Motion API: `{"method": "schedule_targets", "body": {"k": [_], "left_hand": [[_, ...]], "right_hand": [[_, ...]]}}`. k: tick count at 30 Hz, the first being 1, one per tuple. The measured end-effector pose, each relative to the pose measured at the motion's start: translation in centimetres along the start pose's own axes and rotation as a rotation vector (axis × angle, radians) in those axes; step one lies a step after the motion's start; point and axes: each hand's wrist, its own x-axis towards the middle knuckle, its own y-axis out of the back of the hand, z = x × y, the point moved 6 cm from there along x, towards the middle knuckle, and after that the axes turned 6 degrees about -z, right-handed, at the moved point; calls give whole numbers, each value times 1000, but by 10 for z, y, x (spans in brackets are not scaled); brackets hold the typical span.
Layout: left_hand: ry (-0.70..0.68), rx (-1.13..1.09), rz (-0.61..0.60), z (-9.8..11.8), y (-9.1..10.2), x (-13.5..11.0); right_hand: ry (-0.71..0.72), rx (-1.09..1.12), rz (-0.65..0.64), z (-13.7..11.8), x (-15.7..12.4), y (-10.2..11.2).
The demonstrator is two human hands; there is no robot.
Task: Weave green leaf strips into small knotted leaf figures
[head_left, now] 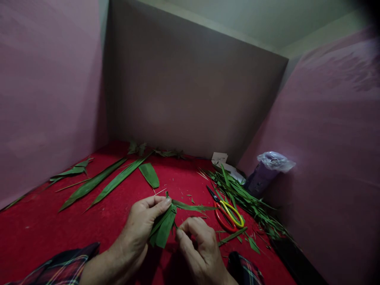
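Between thumb and fingers, my left hand (145, 221) pinches the top of a small bundle of folded green leaves (166, 229). Its broad cut leaf pieces hang downward, and one long narrow strip sticks out to the right. Just right of the bundle, my right hand (200, 245) is closed, thumb against forefinger, on a thin green strip (175, 225) that runs up to the bundle. Scissors (227, 211) with one red and one yellow handle lie beyond my right hand, blades pointing away.
Long leaves (118, 184) and a short cut leaf (149, 175) lie on the red cloth (38, 227). A heap of leaves (246, 198) spreads at right, near a purple bin (263, 174) lined with clear plastic. A white card (219, 158) stands behind. Walls enclose three sides.
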Motion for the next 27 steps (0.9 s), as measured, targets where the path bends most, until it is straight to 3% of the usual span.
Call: {"method": "schedule_targets", "body": {"k": [5,13,27], "left_hand": [[-38,39,0,6,-2,-2],[-49,86,-50,6,-11,-7],[28,2,-170,-3,-19,-13]], "right_hand": [[27,-24,-1,-3,0,-1],[-171,227,-23,8,1,-3],[-163,308,17,5,2,1]]}}
